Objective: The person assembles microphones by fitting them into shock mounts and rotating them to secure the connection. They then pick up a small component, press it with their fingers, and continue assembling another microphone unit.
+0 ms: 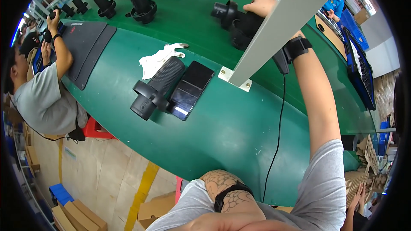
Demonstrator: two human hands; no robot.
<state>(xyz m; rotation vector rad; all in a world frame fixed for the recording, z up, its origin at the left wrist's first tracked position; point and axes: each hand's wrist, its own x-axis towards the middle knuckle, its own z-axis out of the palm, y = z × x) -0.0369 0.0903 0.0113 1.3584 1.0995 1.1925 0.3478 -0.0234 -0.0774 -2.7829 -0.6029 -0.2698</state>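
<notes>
My right hand [260, 3] reaches past the grey metal post, thumb and forefinger apart with nothing visible between them. Beside and below it are two black cylindrical devices: one with a ring collar [222, 10] lies on its side, and the other [243, 32] is partly behind the post. The post hides part of my hand and wrist. My left arm [229, 188], tattooed and with a black band, is folded close at the lower edge; its hand does not show. In front of me lie a black textured cylinder with a ring collar [165, 79] and a dark glossy rectangular panel [192, 89].
A white glove [165, 57] lies beyond the cylinder. The grey post [274, 34] is bolted to the green table [231, 124]. A black cable [277, 145] runs toward me. Several upright black devices [139, 2] stand far left. A co-worker [47, 90] sits at left beside dark mats [87, 51].
</notes>
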